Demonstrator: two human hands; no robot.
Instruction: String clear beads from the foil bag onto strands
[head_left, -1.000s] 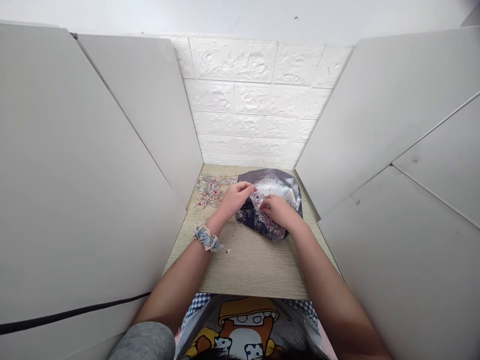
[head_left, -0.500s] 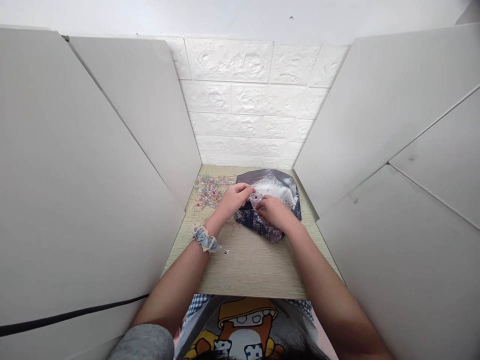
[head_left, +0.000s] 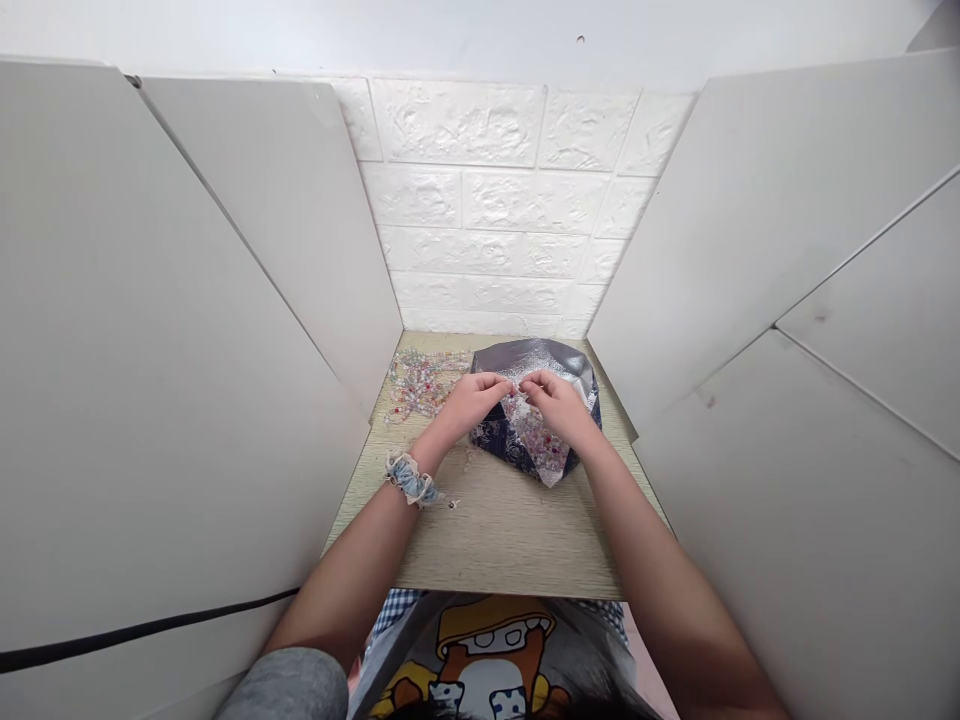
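A dark blue patterned bag with a silvery lining [head_left: 525, 352] lies opened out at the back right of the table. Many small pink, red and clear beads [head_left: 541, 445] are heaped in it. Over the bag, my left hand [head_left: 476, 396] pinches with thumb and forefinger; what it holds is too small to make out. Close beside it, my right hand [head_left: 556, 402] also pinches, its fingertips almost touching the left ones, and again the piece between them cannot be made out. Strings of colourful beads [head_left: 420, 385] lie to the left of the bag.
White panels [head_left: 300, 200] stand close on both sides, and a white brick-patterned wall [head_left: 499, 195] closes the back. A small trinket [head_left: 454, 504] lies on the wooden table [head_left: 510, 545] near my left wrist, which wears a blue scrunchie [head_left: 411, 479].
My right hand has come up from the beads in the bag to meet the left fingertips, uncovering more of the bead heap. My left hand has barely moved.
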